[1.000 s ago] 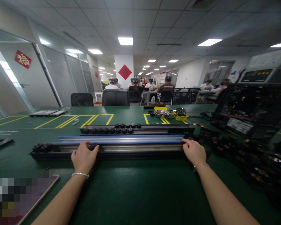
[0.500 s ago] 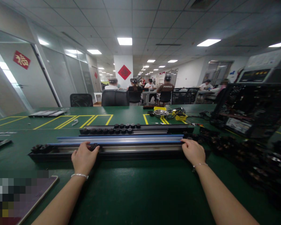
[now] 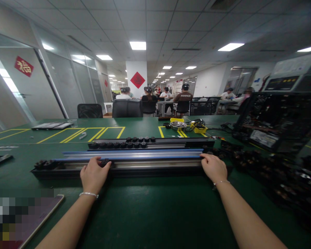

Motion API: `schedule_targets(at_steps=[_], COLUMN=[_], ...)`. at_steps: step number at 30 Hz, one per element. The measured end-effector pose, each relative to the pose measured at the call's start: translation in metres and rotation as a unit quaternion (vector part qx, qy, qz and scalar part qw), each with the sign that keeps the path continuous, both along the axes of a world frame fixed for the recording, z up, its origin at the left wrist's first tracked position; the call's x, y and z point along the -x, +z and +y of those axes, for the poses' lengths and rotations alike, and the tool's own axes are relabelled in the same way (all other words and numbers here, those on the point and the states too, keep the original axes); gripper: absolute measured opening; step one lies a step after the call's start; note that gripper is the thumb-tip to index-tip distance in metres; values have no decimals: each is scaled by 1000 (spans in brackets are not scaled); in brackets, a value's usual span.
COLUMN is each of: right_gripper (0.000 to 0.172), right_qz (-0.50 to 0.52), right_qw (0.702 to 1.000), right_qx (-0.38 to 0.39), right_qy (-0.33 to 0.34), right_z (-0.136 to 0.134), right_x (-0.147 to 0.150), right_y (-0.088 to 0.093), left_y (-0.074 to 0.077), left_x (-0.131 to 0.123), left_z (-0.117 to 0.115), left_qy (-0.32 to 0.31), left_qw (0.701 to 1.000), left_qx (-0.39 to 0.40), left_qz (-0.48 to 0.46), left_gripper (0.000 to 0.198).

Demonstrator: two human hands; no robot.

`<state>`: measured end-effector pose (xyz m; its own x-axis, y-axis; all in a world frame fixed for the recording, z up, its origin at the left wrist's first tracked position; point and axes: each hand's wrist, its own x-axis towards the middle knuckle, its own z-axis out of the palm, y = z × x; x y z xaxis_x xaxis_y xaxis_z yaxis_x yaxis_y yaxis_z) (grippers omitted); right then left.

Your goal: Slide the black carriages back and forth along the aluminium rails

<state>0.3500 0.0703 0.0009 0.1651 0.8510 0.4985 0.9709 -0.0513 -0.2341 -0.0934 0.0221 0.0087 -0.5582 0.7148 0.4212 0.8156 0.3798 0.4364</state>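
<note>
A long metal rail in a black housing lies crosswise in front of me, with a blue-edged strip along its far side. My left hand is closed around a small black knob-like part on the rail, thumb on the right and fingers behind. My right hand is closed at the right end of the rail and strip, its fingertips pressed there; the exact grip is partly hidden. More black knob-like parts sit at the rail's left end.
Behind lies another rail with several black parts. A heap of dark parts and an opened computer case stand at right. A metal dish and cables lie farther back. A phone-like slab is near left.
My left hand has shifted very slightly to the right along the rail with the black part. My right hand stays in place.
</note>
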Motion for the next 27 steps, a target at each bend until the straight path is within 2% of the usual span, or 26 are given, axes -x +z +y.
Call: schedule_targets(at_steps=[27], right_gripper=[37], right_qz=[-2], right_qw=[1000], right_qx=[-11], right_qy=[1], right_z=[0], right_x=[0], right_y=[-1], left_y=[-3], left_x=[-3], left_z=[0], left_qy=[-24], left_qw=[1000], left_qx=[-13], left_qz=[15], left_gripper=[49])
